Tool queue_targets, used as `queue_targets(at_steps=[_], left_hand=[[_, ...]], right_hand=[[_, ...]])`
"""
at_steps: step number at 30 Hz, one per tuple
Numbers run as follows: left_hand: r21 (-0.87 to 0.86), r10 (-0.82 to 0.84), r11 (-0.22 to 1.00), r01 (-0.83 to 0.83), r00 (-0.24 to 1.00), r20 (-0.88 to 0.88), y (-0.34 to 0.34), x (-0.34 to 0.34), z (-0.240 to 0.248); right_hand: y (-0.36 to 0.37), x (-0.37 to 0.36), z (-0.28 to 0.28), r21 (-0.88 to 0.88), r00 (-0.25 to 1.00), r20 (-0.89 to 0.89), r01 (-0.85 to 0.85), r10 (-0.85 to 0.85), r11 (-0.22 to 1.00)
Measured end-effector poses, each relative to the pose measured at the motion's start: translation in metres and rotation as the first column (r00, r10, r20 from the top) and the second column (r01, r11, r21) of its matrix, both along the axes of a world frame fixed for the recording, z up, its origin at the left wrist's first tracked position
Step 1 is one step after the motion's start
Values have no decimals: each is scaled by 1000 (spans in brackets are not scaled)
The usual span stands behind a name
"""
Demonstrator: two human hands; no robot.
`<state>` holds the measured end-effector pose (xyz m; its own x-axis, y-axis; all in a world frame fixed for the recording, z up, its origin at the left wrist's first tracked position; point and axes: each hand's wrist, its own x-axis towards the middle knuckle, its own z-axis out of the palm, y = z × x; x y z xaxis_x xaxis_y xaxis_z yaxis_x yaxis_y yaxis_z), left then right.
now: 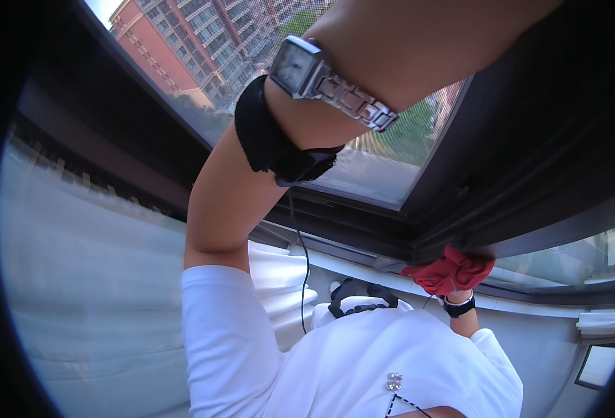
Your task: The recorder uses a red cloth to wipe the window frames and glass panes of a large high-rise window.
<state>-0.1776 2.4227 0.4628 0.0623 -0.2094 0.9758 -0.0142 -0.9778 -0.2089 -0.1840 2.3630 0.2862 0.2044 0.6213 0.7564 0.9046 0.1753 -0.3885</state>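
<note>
Presently, our right hand (458,295) clutches the red cloth (450,272) near the lower corner of the dark window frame (398,223); left hand unseen — what's done or remaining, we cannot tell.

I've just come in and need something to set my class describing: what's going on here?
A person in a white shirt is at a window. Their right hand has a bunched red cloth over it; the fingers are hidden, so the exact grip is unclear. The left arm, wearing a silver watch and black band, reaches across the view, its hand out of frame.
</note>
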Motion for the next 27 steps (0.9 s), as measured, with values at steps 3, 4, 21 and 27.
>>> queue_targets(at_steps=[3, 4, 21, 27], left_hand=[[32, -13, 999, 14, 999, -35, 8, -1, 5], [41, -11, 999, 13, 999, -47, 11, -3, 7], [191, 50, 982, -12, 979, -198, 70, -2, 31], [256, 60, 967, 6, 967, -249, 86, -2, 43]], right_hand=[[21, -8, 14, 9, 999, -29, 35, -34, 999], [26, -10, 19, 9, 998, -39, 40, -40, 999], [121, -28, 78, 21, 979, -165, 123, -118, 992], [150, -22, 99, 36, 962, -217, 176, -164, 984]])
